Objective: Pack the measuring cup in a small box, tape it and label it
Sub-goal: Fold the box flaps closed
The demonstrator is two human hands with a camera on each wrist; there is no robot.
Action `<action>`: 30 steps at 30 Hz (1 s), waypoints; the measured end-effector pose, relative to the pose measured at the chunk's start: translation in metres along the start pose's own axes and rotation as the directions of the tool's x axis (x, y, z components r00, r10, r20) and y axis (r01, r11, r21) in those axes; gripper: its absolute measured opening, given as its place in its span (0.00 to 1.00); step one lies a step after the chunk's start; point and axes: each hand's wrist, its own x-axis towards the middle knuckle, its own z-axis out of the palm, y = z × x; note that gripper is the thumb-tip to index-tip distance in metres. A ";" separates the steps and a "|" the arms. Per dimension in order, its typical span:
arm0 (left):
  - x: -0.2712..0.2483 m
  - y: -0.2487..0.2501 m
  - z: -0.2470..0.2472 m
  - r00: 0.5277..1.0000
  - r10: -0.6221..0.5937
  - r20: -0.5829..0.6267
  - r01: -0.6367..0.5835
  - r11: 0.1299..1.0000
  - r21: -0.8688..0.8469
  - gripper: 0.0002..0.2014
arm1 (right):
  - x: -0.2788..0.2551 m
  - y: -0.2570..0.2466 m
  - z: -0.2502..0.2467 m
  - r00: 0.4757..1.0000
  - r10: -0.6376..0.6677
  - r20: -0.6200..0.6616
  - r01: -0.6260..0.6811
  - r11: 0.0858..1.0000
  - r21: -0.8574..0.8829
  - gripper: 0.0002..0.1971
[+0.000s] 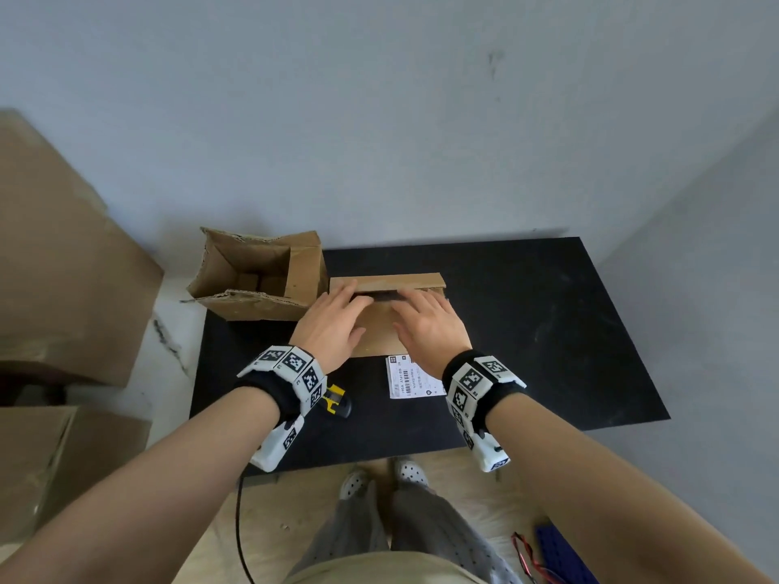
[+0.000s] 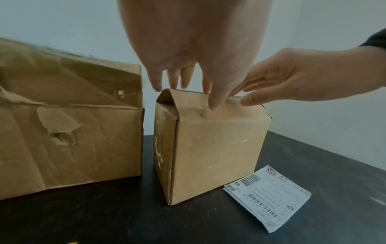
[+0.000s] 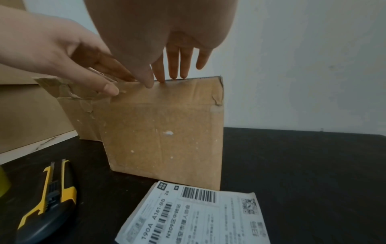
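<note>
Upright small box [image 2: 217, 148] (flaps uppermost)

You have the small box [image 1: 379, 330] standing on the table [image 1: 548, 330], and everything sits around it. To its left, just beside it, stands the larger open box [image 1: 253, 284]. In front of it lies the label [image 1: 415, 377], nearly touching its base. The utility knife [image 1: 337, 400] lies front-left of it.
</note>
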 end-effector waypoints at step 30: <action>-0.211 -0.068 0.066 0.834 -0.537 0.129 0.546 0.837 -0.045 0.22 | -0.009 -0.154 0.084 0.652 -0.501 0.569 0.405 0.865 0.297 0.17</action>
